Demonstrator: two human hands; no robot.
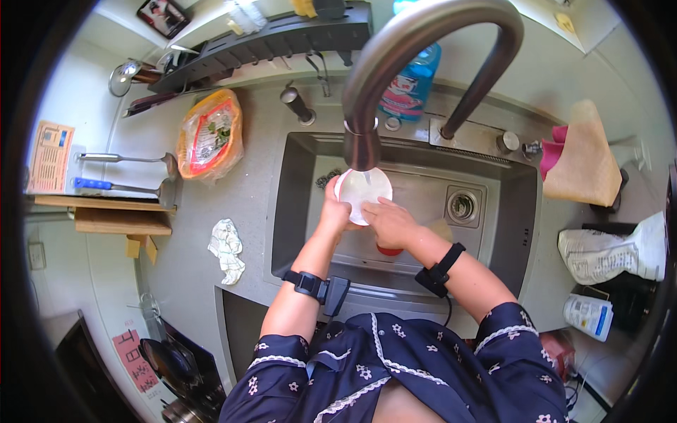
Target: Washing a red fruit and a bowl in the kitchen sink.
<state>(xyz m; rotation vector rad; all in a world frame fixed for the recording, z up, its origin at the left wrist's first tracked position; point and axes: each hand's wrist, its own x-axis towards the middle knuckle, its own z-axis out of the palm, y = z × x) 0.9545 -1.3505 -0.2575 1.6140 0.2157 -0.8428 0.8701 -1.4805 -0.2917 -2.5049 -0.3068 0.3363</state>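
A white bowl is tilted under the spout of the metal faucet, and water runs into it. My left hand grips the bowl's left rim. The fingers of my right hand rest on the bowl's inner surface near its lower right edge; whether they also grip it is unclear. Below my hands lies the stainless steel sink. Partly hidden under my right hand is a red object on the sink floor, with something pale beside it. A dark metal scourer lies left of the bowl.
An orange basket in a plastic bag and a crumpled white cloth lie on the left counter. A blue bottle stands behind the sink. The drain is at the sink's right. Bags and a container stand further right.
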